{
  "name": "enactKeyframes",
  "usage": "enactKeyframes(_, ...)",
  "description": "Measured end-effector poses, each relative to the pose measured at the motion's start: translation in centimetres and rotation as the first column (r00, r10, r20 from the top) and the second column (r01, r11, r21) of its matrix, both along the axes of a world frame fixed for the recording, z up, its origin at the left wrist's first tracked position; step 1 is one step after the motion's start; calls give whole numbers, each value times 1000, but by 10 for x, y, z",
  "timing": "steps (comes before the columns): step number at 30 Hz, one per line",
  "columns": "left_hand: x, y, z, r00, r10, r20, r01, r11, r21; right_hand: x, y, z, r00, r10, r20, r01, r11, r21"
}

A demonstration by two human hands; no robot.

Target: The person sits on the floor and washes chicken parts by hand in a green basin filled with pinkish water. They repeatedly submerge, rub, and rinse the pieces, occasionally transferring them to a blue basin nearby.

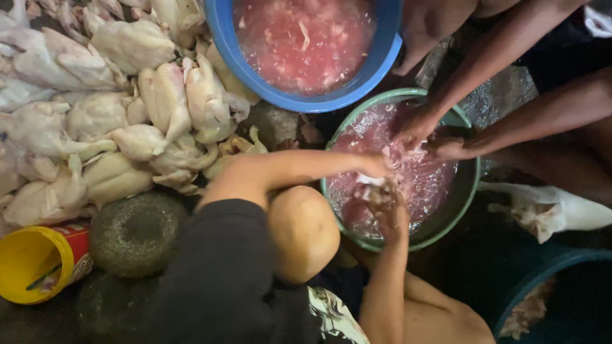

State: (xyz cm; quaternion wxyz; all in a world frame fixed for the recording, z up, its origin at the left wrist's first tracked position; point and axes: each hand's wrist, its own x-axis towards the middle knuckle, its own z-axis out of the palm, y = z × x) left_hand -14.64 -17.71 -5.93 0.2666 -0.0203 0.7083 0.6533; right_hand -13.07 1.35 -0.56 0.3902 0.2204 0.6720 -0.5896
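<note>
Chicken pieces (376, 191) sit in reddish water inside the green basin (468, 191), right of centre and just below the blue tub, and both of the person's hands work among them there.

Biggest of all is the heap of plucked whole chickens (121, 108), pale and tightly packed, filling the upper left. Next comes the blue tub (382, 60) at top centre, holding pink-red water with pale scraps floating in it; its lower rim lies just beside the green basin's upper rim. The green basin is smaller and round, its water frothy and red. A dark round stone (136, 234) rests low on the left, and a yellow container (29, 262) lies tipped on its side just left of it. A dark blue bucket (554, 280) shows at the lower right corner, with a single plucked bird (554, 213) lying just above it.

The left hand (376, 167) reaches in from the left over the basin's near rim; its grip looks curled on a pale piece, though the fingers are half hidden in the froth. The right hand (382, 207) comes up from below and its grip is closed round a wet clump of the chicken pieces. Another person's two hands (433, 137) dip into the same basin from the upper right.
</note>
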Motion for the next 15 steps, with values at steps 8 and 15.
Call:
enactKeyframes(8,-4,-270,26,666,558,-494,-726,637,-259,-85,-145,79,324,804,-499,-463,594,657)
enactKeyframes(15,-58,-437,5,727,436,-530,-642,162,-749,-159,-452,13,-403,764,-504,-460,307,833)
